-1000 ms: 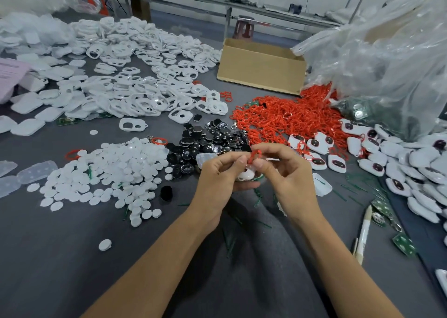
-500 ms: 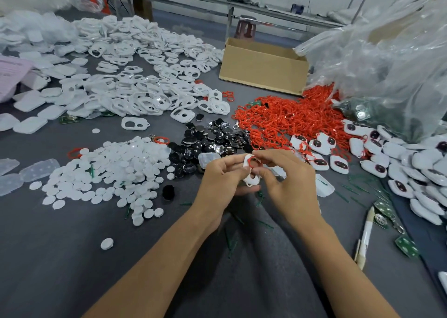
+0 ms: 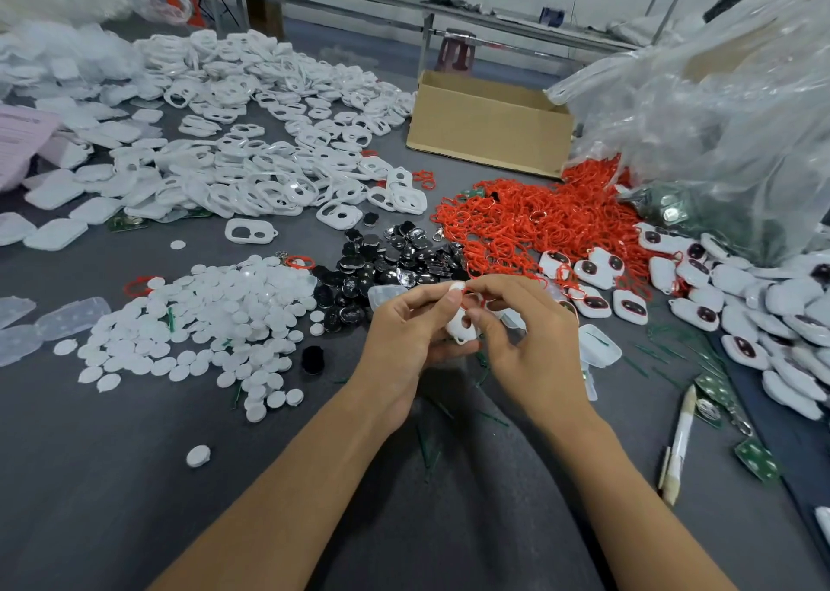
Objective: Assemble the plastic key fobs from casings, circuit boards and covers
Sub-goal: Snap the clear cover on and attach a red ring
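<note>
Left hand (image 3: pixel 411 325): centre frame, pinching a white casing (image 3: pixel 461 326), long axis roughly upright.
Right hand (image 3: pixel 525 321): fingertips closed on a red loop (image 3: pixel 472 299) touching the casing's top end.

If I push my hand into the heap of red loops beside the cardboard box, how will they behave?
The red loops look thin and bent in many shapes, so they are probably floppy and light. They lie tangled over each other, so pulling one may drag its neighbours along. Being flat and limp, they seem unlikely to roll; a push would likely spread the heap toward the black pieces.
</note>
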The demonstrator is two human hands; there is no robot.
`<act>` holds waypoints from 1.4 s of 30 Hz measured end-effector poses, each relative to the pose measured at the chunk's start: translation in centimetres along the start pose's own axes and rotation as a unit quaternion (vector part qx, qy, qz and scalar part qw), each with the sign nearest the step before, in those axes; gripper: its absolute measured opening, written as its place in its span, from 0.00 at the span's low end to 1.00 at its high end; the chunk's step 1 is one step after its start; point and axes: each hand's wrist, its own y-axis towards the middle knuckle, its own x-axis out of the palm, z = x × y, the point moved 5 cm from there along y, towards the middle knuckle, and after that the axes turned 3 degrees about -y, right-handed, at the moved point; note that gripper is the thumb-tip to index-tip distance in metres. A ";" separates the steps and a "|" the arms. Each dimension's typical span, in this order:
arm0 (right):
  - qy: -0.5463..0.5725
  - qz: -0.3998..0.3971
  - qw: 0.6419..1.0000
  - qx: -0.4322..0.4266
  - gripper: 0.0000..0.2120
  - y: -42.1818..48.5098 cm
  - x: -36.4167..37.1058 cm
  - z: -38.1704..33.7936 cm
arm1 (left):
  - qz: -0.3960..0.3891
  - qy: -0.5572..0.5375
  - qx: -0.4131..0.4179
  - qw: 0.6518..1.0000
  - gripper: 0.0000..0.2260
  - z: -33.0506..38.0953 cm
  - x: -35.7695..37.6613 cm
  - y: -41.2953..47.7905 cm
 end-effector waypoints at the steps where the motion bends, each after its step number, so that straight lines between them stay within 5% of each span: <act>1: 0.002 0.000 1.000 -0.002 0.11 0.0 0.0 0.0 | -0.002 -0.004 -0.003 1.000 0.06 0.0 0.0 0.0; 7: 0.043 0.030 0.999 -0.009 0.10 -0.2 0.0 0.0 | -0.010 -0.016 -0.021 1.000 0.07 0.1 -0.1 0.1; 15: 0.233 -0.006 0.965 0.123 0.15 -0.2 0.6 1.4 | -0.008 0.006 -0.019 1.000 0.07 0.3 -0.1 -0.1; 33: 0.274 -0.008 0.951 0.141 0.18 -0.1 0.2 1.2 | -0.030 -0.030 -0.029 0.999 0.10 0.5 0.5 -0.1; 42: 0.456 -0.049 0.828 0.323 0.10 -0.9 1.8 2.1 | 0.052 0.094 0.095 0.990 0.05 1.1 0.4 -0.4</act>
